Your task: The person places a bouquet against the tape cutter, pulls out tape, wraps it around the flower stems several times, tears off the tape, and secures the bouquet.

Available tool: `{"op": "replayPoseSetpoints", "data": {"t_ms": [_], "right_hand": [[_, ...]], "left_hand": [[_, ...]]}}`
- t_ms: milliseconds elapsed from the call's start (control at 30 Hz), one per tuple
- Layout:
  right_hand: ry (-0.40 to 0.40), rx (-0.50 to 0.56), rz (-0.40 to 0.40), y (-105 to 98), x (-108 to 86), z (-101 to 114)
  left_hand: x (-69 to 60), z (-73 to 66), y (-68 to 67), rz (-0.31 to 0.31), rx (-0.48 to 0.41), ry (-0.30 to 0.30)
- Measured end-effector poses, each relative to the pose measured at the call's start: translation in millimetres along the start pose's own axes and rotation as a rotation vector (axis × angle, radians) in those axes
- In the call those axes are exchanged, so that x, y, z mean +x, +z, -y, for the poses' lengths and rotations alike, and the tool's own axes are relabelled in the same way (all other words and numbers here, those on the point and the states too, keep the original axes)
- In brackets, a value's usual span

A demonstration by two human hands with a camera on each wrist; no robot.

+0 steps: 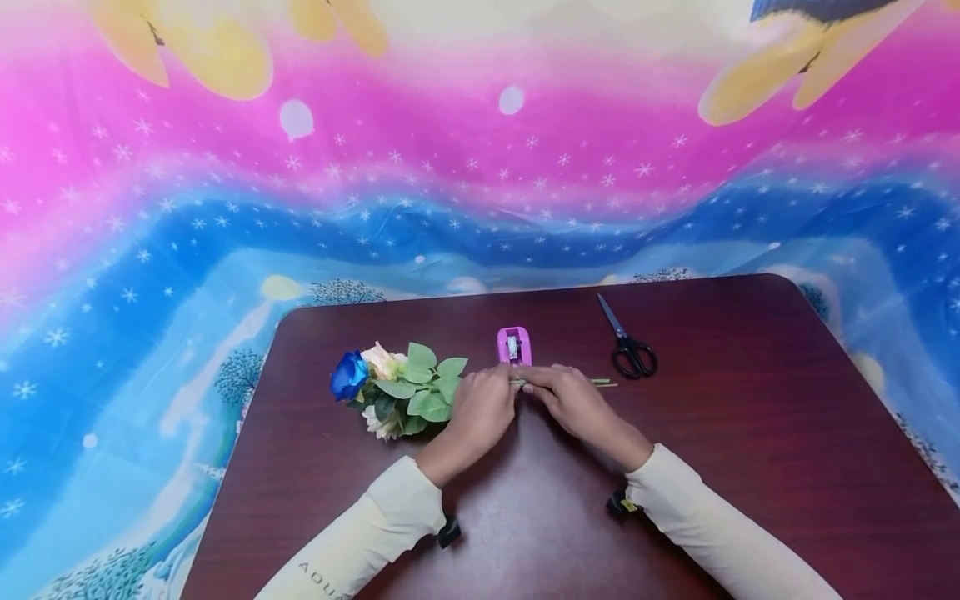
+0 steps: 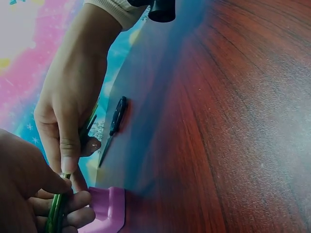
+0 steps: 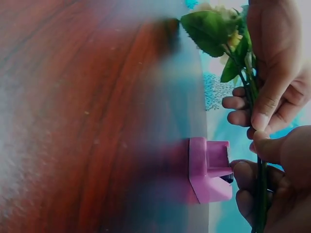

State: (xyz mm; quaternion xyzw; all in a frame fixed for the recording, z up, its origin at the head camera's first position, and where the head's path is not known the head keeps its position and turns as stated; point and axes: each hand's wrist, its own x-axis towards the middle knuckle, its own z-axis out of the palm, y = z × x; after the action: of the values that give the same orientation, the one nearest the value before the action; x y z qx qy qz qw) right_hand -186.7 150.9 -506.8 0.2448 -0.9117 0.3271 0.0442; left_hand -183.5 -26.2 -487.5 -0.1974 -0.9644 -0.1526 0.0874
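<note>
Flower stems [image 3: 261, 191], held in my left hand [image 1: 482, 406] and pinched by my right hand [image 1: 577, 402] just beside it, presumably to keep them bundled near the dispenser [image 1: 513, 344].

Table [image 1: 735, 400]: dark reddish-brown, wood-grained, glossy, visible far corners rounded. Lying directly on it: one pink tape dispenser [image 1: 513, 345]; one pair of scissors [image 1: 623, 338], black-handled, to the right of the dispenser. One bouquet [image 1: 405, 390], left of the dispenser, possibly touching the tabletop; contact hard to judge.
</note>
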Motion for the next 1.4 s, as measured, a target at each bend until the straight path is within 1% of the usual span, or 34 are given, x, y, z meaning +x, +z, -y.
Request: {"op": "replayPoseSetpoints", "data": {"t_ms": [67, 233, 300, 367, 467, 533, 600, 733, 933, 1000, 1133, 1200, 1267, 1400], "right_hand": [[-0.004, -0.015, -0.004, 2, -0.8, 0], [-0.036, -0.050, -0.013, 1, 1.2, 1], [-0.043, -0.068, -0.012, -1, 2.3, 2], [-0.026, -0.083, -0.003, -4, 2.5, 4], [0.022, -0.096, 0.005, -6, 0.8, 7], [0.049, -0.090, 0.010, -7, -0.7, 8], [0.060, -0.082, 0.010, -8, -2.2, 9], [0.053, -0.066, 0.001, -8, -4.8, 8], [0.053, -0.055, -0.042, -5, -7.0, 8], [0.075, -0.049, -0.047, -4, -6.7, 9], [0.178, -0.029, -0.045, -6, -5.2, 10], [0.214, -0.019, -0.033, -9, -4.2, 10], [0.206, -0.029, -0.007, -11, -3.9, 9], [0.130, -0.048, 0.054, -13, -5.2, 7]], "left_hand": [[-0.7, 1.0, 0.1, -0.007, 0.012, 0.009], [1.7, 3.5, -2.4, -0.066, 0.044, 0.022], [2.6, 4.0, -4.1, -0.080, 0.047, 0.023], [2.0, 3.9, -5.4, -0.071, 0.036, 0.028], [-1.4, 2.9, -5.9, -0.029, -0.015, 0.028], [-4.1, 2.3, -5.1, -0.006, -0.041, 0.025], [-6.2, 1.7, -4.1, 0.005, -0.055, 0.020], [-8.9, 1.2, -2.1, -0.011, -0.056, 0.019], [-11.4, 0.9, 0.4, -0.034, -0.063, 0.020], [-12.5, 1.1, 0.8, -0.050, -0.065, 0.023], [-15.8, 2.1, 1.7, -0.099, -0.091, 0.039], [-17.6, 2.7, 2.4, -0.123, -0.108, 0.055], [-19.0, 3.2, 3.4, -0.139, -0.119, 0.072], [-21.7, 3.2, 3.6, -0.133, -0.141, 0.087]]}}
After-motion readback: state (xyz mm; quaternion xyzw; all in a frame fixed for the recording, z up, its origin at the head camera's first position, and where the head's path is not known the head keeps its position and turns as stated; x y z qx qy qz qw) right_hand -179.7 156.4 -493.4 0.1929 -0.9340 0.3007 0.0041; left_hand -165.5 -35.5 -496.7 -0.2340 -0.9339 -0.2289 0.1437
